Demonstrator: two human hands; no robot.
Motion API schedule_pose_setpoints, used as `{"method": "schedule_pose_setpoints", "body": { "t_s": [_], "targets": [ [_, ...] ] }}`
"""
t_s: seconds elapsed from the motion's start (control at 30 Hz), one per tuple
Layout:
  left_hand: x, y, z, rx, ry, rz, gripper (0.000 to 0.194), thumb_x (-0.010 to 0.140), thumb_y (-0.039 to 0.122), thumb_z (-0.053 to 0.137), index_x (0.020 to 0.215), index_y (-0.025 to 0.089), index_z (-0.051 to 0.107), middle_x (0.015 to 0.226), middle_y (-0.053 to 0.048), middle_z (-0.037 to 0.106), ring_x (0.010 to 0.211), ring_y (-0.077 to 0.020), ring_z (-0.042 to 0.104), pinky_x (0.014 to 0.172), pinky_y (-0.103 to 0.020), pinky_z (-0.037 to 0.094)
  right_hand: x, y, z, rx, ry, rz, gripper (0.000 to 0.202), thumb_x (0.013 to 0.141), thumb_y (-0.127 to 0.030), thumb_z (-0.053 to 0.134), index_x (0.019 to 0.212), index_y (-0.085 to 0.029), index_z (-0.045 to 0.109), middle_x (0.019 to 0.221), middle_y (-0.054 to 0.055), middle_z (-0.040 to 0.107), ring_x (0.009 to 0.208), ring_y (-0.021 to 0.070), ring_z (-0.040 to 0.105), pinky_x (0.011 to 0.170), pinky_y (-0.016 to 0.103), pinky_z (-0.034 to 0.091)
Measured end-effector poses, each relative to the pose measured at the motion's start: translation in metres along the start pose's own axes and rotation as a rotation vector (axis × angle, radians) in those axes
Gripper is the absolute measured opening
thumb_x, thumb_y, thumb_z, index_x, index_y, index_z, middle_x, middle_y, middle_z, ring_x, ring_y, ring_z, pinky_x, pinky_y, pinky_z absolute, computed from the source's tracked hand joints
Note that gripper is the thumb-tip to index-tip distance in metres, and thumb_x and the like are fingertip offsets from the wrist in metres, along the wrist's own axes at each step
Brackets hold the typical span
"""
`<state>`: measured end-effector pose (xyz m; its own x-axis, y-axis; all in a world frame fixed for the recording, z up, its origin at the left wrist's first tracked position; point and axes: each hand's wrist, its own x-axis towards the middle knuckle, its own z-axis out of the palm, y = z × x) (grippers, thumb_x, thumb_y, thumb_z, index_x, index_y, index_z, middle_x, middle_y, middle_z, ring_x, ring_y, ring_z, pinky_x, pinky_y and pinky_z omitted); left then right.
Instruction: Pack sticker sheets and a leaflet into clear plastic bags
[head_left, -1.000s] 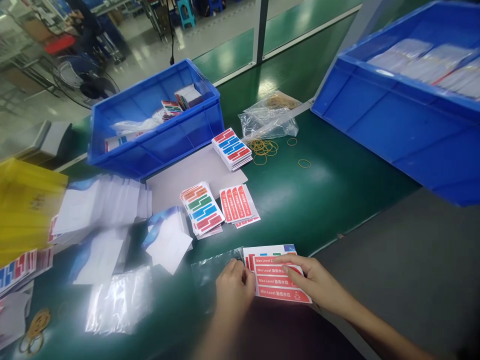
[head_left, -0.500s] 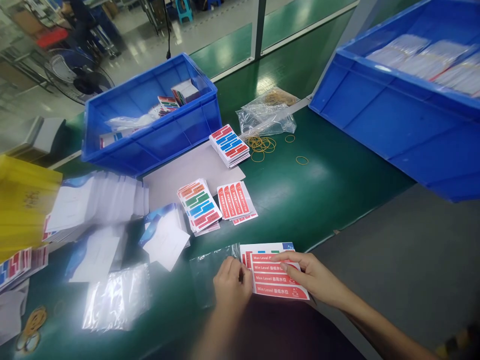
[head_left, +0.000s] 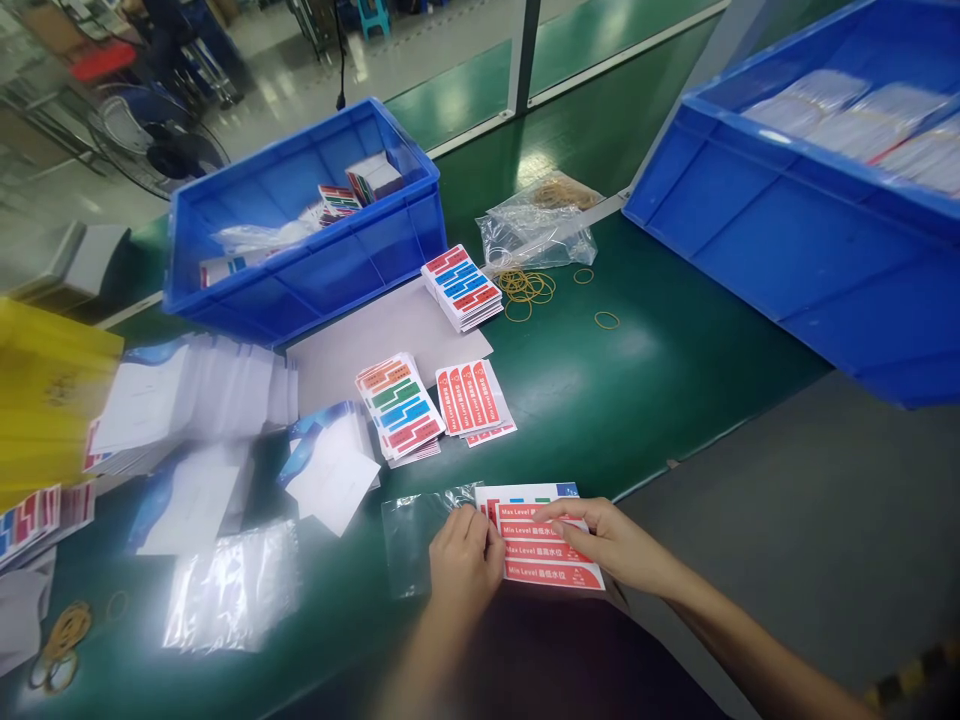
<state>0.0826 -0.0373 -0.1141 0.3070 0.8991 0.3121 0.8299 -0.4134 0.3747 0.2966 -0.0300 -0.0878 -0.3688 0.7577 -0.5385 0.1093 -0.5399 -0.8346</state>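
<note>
Near the table's front edge my left hand [head_left: 466, 555] is closed at the opening of a clear plastic bag [head_left: 411, 540], pinching its edge. My right hand [head_left: 600, 540] grips a small set of printed sheets, with a red label sheet [head_left: 540, 552] on top and a white-and-blue sheet beneath. The sheets' left edge meets the bag's opening beside my left fingers. Beyond my hands lie a stack of multicoloured label sheets [head_left: 401, 408], a smaller pile of red label sheets [head_left: 474, 400] and another coloured stack [head_left: 461, 288].
Blue bins stand at the back left [head_left: 300, 290] and right [head_left: 750, 240]. Rubber bands [head_left: 527, 290] lie by a plastic bag [head_left: 536, 225]. White card stacks [head_left: 150, 410], clear bags [head_left: 232, 590] and a yellow bin [head_left: 52, 400] are at left.
The red sheet and the sheets under it have shifted slightly left, toward the bag, together with my right hand. My left hand keeps its hold.
</note>
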Motion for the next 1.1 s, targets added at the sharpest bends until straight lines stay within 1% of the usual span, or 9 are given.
{"method": "schedule_pose_setpoints", "body": {
  "t_s": [0.07, 0.2, 0.37, 0.5, 0.63, 0.73, 0.87, 1.0, 1.1],
  "targets": [
    [0.0, -0.001, -0.002, -0.01, -0.018, -0.002, 0.022, 0.082, 0.007, 0.049, 0.063, 0.019, 0.045, 0.06, 0.0, 0.049, 0.059, -0.0142, 0.048, 0.058, -0.026, 0.039, 0.002, 0.001, -0.001, 0.004, -0.017, 0.002, 0.046, 0.083, -0.053, 0.056, 0.104, -0.014, 0.067, 0.091, 0.009, 0.069, 0.08, 0.0225, 0.063, 0.067, 0.031, 0.051],
    [0.001, -0.002, -0.003, -0.046, -0.028, -0.084, 0.023, 0.084, 0.008, 0.048, 0.064, 0.02, 0.044, 0.061, 0.0, 0.048, 0.059, -0.0139, 0.047, 0.058, -0.026, 0.039, 0.002, 0.0, -0.004, 0.016, -0.06, -0.015, 0.045, 0.083, -0.053, 0.057, 0.106, -0.015, 0.067, 0.094, 0.009, 0.069, 0.081, 0.0224, 0.064, 0.068, 0.032, 0.052],
    [0.002, -0.004, -0.002, -0.04, -0.069, -0.014, 0.021, 0.085, 0.008, 0.047, 0.067, 0.019, 0.047, 0.065, -0.002, 0.052, 0.064, -0.0152, 0.049, 0.062, -0.027, 0.041, 0.005, 0.0, -0.003, 0.064, -0.086, 0.033, 0.045, 0.082, -0.054, 0.059, 0.106, -0.016, 0.066, 0.091, 0.007, 0.07, 0.081, 0.0226, 0.065, 0.07, 0.033, 0.052],
    [0.003, -0.004, -0.003, -0.043, -0.055, -0.025, 0.019, 0.085, 0.008, 0.047, 0.069, 0.019, 0.048, 0.066, -0.002, 0.053, 0.064, -0.015, 0.049, 0.063, -0.028, 0.041, 0.007, 0.0, 0.002, 0.093, -0.091, 0.055, 0.046, 0.081, -0.054, 0.06, 0.108, -0.016, 0.066, 0.092, 0.007, 0.07, 0.083, 0.0245, 0.066, 0.071, 0.035, 0.053],
    [0.004, -0.004, -0.007, 0.003, -0.098, 0.045, 0.019, 0.085, 0.009, 0.047, 0.069, 0.019, 0.048, 0.066, -0.002, 0.052, 0.065, -0.0158, 0.049, 0.061, -0.029, 0.039, 0.009, 0.001, 0.013, -0.067, -0.005, -0.066, 0.039, 0.088, -0.049, 0.052, 0.107, -0.017, 0.066, 0.099, 0.009, 0.068, 0.088, 0.0246, 0.063, 0.077, 0.036, 0.051],
    [0.006, -0.005, -0.012, 0.076, -0.106, -0.017, 0.02, 0.086, 0.009, 0.046, 0.069, 0.019, 0.047, 0.066, -0.002, 0.051, 0.064, -0.0163, 0.048, 0.061, -0.03, 0.038, 0.009, 0.002, 0.02, -0.157, 0.062, -0.149, 0.036, 0.092, -0.045, 0.046, 0.109, -0.018, 0.064, 0.103, 0.009, 0.066, 0.089, 0.023, 0.062, 0.077, 0.033, 0.05],
    [0.006, -0.003, -0.019, 0.039, -0.083, -0.13, 0.018, 0.087, 0.009, 0.044, 0.072, 0.018, 0.047, 0.069, -0.002, 0.051, 0.065, -0.0157, 0.05, 0.062, -0.028, 0.042, 0.012, 0.003, 0.026, -0.092, 0.025, -0.139, 0.035, 0.095, -0.044, 0.042, 0.114, -0.018, 0.055, 0.095, 0.006, 0.064, 0.077, 0.0188, 0.062, 0.065, 0.028, 0.05],
    [0.007, -0.002, -0.022, 0.006, -0.092, -0.108, 0.016, 0.087, 0.008, 0.042, 0.078, 0.018, 0.049, 0.078, -0.004, 0.054, 0.072, -0.0167, 0.054, 0.065, -0.028, 0.045, 0.018, -0.002, 0.033, -0.274, 0.019, -0.293, 0.029, 0.096, -0.04, 0.039, 0.106, -0.019, 0.056, 0.097, 0.007, 0.062, 0.085, 0.0196, 0.06, 0.076, 0.03, 0.047],
    [0.008, -0.006, -0.027, -0.06, -0.077, -0.19, 0.015, 0.088, 0.009, 0.042, 0.078, 0.019, 0.048, 0.081, -0.005, 0.054, 0.073, -0.0159, 0.056, 0.065, -0.027, 0.047, 0.021, -0.007, 0.035, -0.237, -0.011, -0.279, 0.026, 0.096, -0.04, 0.038, 0.103, -0.02, 0.053, 0.093, 0.005, 0.061, 0.081, 0.018, 0.058, 0.073, 0.028, 0.047]
  ]
}}
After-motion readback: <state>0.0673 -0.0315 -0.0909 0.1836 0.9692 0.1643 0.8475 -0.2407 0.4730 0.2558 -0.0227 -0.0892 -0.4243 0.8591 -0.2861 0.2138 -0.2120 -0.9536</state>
